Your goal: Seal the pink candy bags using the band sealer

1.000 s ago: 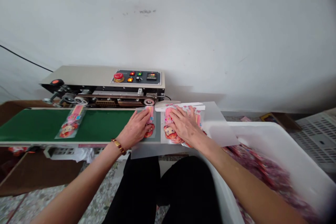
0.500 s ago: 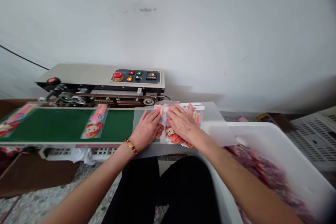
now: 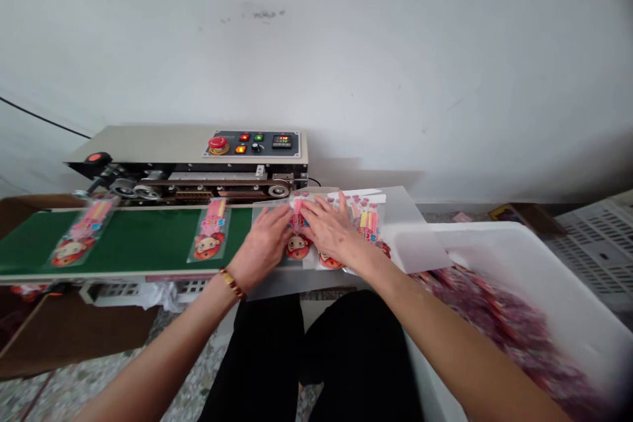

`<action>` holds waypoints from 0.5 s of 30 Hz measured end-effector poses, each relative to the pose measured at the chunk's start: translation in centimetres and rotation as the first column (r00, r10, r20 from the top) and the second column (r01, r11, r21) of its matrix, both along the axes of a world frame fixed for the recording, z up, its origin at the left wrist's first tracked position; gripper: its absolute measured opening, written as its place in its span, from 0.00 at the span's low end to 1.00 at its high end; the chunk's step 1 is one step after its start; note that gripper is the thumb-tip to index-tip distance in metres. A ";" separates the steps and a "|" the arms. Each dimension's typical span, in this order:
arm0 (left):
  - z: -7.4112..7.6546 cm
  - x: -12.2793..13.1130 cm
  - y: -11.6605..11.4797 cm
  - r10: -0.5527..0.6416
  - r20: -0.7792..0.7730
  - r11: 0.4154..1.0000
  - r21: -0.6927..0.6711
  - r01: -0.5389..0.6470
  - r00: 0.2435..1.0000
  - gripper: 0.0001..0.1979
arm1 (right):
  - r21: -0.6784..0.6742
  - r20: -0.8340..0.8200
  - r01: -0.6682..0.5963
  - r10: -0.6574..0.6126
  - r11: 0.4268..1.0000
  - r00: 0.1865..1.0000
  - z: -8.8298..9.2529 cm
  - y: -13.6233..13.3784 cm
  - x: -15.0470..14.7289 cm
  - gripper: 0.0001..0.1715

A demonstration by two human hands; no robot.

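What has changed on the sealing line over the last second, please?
The far packet and the second packet have ridden the green belt leftward past the sealer. The left hand released each, came back right and now presses a fresh packet. The right hand stayed flat on the stack; the white bin has not moved.

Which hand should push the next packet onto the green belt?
Probably the left hand: it touches the packet beside the green belt, while the right hand rests on the stack farther away.
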State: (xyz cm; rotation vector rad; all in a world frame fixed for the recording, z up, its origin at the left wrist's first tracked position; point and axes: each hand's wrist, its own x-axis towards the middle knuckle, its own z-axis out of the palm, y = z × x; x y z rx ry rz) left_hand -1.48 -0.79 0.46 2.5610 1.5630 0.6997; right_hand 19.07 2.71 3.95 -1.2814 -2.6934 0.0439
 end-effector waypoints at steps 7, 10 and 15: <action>-1.0 1.1 0.3 0.042 -0.047 0.997 -0.067 -0.045 0.998 0.21 | 0.013 0.073 0.080 -0.080 0.997 0.994 0.2 -1.0 4.0 0.21; -1.6 -2.7 -0.4 0.114 -0.054 0.993 -0.037 -0.116 0.992 0.21 | -0.005 0.062 0.050 -0.049 0.999 0.997 -0.3 -0.6 3.4 0.22; -0.6 -5.1 -0.8 0.260 -0.075 0.963 0.089 -0.253 0.963 0.17 | -0.019 0.006 -0.014 0.014 1.000 1.000 -0.4 0.4 -0.3 0.21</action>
